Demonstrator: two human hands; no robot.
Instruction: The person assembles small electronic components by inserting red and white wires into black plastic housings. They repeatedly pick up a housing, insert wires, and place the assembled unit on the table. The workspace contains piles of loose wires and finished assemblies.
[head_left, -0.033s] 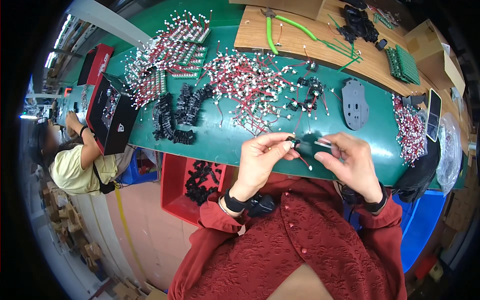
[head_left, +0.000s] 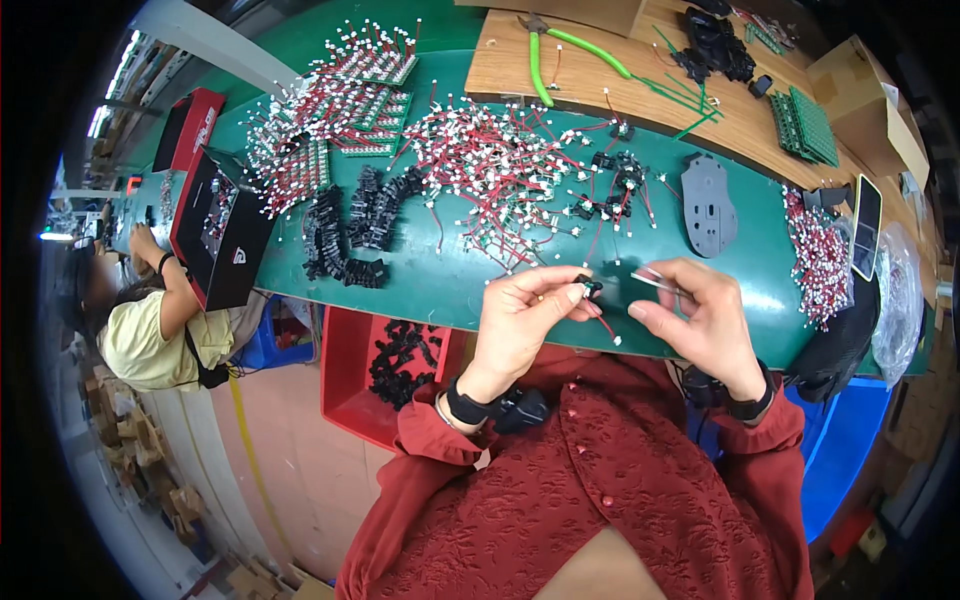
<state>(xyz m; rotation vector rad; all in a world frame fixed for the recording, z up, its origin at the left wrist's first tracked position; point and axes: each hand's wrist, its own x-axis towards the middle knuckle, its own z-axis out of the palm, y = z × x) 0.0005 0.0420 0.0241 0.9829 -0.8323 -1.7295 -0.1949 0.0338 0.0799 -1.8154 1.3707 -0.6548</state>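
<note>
Seen from the head camera, a worker in a dark red shirt sits at a green workbench (head_left: pixel 430 285), both hands raised just over its near edge. The left hand (head_left: pixel 520 320) is closed in a pinch, thumb and forefinger gripping a small black plastic part (head_left: pixel 589 288) from which a red wire (head_left: pixel 606 327) hangs down toward the shirt. The right hand (head_left: pixel 705 320), just beside it, is partly curled, its thumb and forefinger holding slim metal tweezers (head_left: pixel 655 280) whose tips point left toward the black part. Beyond the hands lies a tangled heap of red wires with white connectors (head_left: pixel 490 165), with rows of black plastic housings (head_left: pixel 350 225) to its left and a grey moulded plate (head_left: pixel 708 205) to its right. Green-handled cutters (head_left: pixel 560 50) rest on a wooden board (head_left: pixel 600 85) at the far side. A red bin of black parts (head_left: pixel 385 365) sits below the bench, and another person in a yellow top (head_left: pixel 150 335) works at far left.
</note>
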